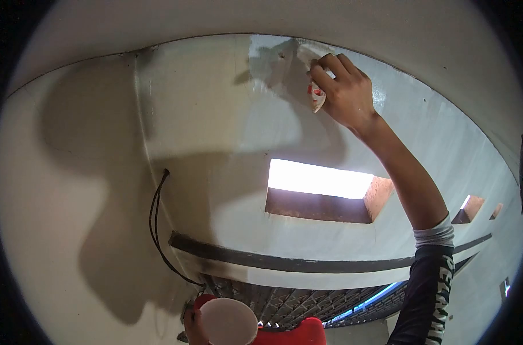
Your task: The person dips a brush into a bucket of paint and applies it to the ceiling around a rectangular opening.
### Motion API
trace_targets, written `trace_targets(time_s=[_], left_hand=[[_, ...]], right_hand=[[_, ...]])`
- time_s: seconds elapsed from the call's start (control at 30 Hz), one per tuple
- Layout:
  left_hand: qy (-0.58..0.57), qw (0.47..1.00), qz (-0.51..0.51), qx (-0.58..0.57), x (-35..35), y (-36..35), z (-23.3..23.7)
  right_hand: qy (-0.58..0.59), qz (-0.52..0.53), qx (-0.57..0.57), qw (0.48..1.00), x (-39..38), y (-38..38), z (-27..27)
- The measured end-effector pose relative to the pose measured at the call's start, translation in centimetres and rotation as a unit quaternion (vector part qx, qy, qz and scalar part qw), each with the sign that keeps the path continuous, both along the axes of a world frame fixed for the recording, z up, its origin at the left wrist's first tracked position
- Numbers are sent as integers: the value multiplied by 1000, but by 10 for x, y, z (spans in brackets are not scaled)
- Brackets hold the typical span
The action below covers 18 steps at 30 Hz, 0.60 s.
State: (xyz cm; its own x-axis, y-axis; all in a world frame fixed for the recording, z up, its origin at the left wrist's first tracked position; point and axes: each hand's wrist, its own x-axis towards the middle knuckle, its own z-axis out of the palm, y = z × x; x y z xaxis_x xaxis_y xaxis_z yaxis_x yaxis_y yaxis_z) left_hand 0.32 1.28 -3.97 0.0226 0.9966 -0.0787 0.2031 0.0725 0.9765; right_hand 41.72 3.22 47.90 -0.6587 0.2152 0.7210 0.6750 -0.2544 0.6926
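Observation:
My right hand is raised near the top of the wall, its fingers closed on a whitish scraper-like piece with red marks. The piece is close to the wall just under the ceiling; its exact shape is partly hidden by the fingers. Around it the wall has a whiter, damp-looking patch beside a cream area. Low in the view, my left hand grips the side of a round, pale container, whose contents I cannot make out.
A rectangular wall opening lets in bright light. Black cables hang from a hole at the left corner. A dark ledge crosses below, above a metal lattice. Something red shows at the bottom. Smaller openings lie right.

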Motion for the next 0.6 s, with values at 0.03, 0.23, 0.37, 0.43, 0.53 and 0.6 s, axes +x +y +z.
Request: trace_targets(time_s=[0.03,0.23,0.37,0.43,0.53,0.6], left_hand=[[-1,1000,-1,5,1,-3,3],[1,1000,1,13,6,-4,15],[5,1000,-3,11,7,-6,18],[6,1000,-4,12,7,-5,17],[10,1000,-4,11,9,-6,17],[12,1000,-5,12,9,-6,18]], right_hand=[[-15,-8,12,1000,3,-1,1],[33,6,-12,999,8,-11,-1],[12,-11,5,1000,22,-12,-1],[10,1,-17,1000,21,-17,-3],[-21,8,-9,1000,25,-22,3],[-7,-2,-18,1000,27,-21,-4]])
